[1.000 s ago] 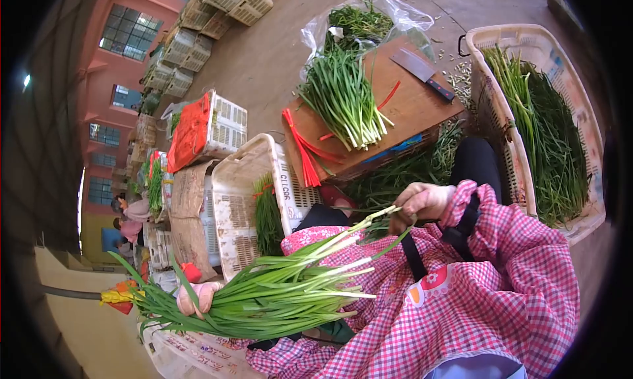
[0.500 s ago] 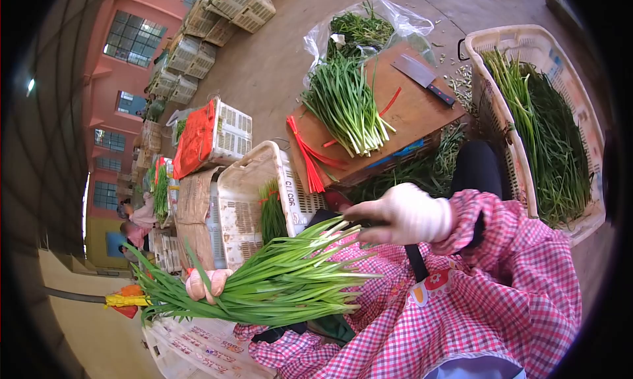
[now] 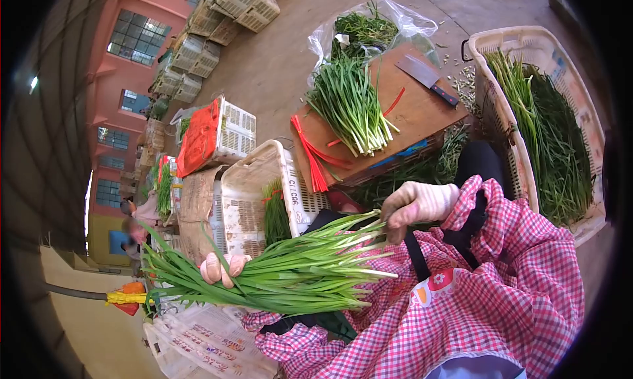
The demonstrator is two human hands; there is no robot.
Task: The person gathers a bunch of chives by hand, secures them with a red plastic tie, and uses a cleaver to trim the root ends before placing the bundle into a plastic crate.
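Observation:
A large bunch of long green leafy stalks (image 3: 303,273) lies across the front of my checked clothing, pale ends to the right. My left hand (image 3: 225,269), in a light glove, is wrapped round its leafy part. At the pale ends, my right hand (image 3: 417,207), in a whitish glove, has its fingers bent together on some stalk tips. Beyond, a second bunch (image 3: 353,105) rests on a brown board (image 3: 422,118), with a cleaver (image 3: 425,79) and red strips (image 3: 310,155) on the same board.
On the right stands a crate (image 3: 521,142) of greens. Left of the board is a white crate (image 3: 250,201) holding a tied bunch. A plastic bag (image 3: 412,23) of greens lies behind the board. Stacked crates (image 3: 244,6) and people (image 3: 142,214) are farther off.
My right hand has moved right and slightly down, and its fingers have closed on the stalk ends. My left hand and the bunch have shifted slightly right and up.

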